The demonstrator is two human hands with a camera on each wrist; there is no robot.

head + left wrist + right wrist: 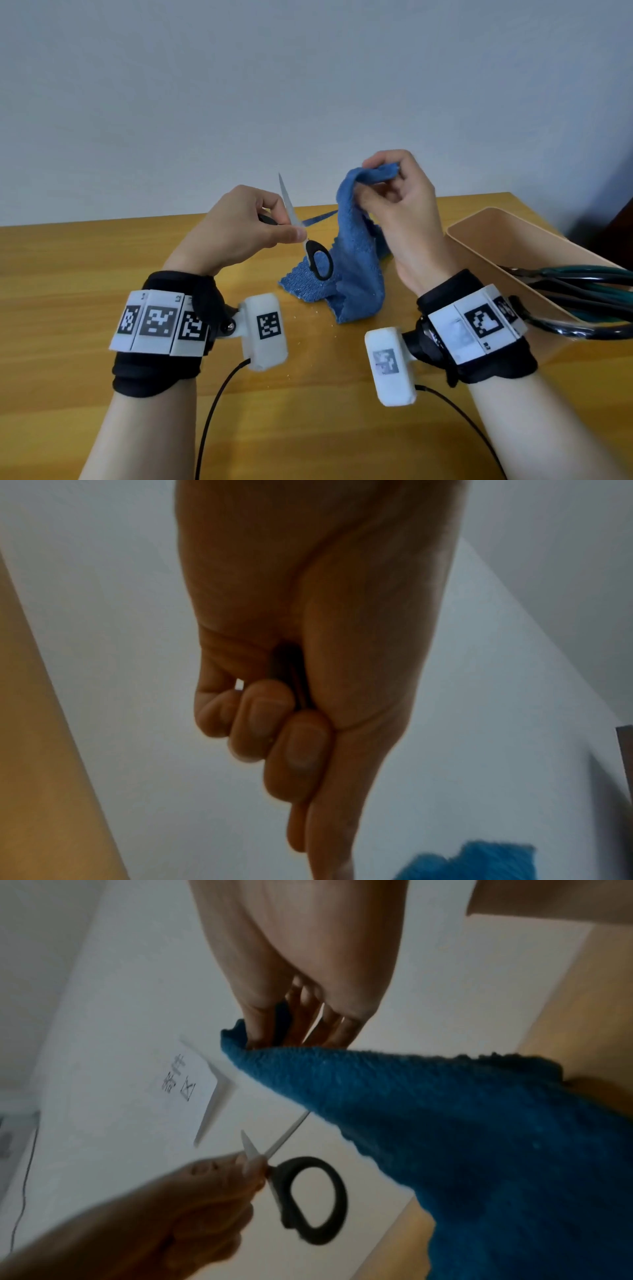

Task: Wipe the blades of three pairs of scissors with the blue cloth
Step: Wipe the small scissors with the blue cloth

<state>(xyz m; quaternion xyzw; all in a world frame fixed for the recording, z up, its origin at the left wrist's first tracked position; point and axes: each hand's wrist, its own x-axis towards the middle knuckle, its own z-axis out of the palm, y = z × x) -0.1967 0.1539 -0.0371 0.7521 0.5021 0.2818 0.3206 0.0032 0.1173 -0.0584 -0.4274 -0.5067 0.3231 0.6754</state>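
At about three o'clock on the table (102,260), a tan tray (479,236) holds more scissors (579,284) with dark green handles. The left hand (236,226) grips the black-handled scissors (317,260), blades opened, one pointing to twelve. The right hand (400,202) pinches the blue cloth (352,274), its tail on the table. Only the right wrist view shows a printed sign (192,1088) on the wall.

Blue cloth (356,274): rough looped terry, matt. Scissors (308,240): smooth pale blades, matt black plastic handle. Tabletop (85,260): smooth wood grain, slight sheen. Tray (507,240): smooth, beige.
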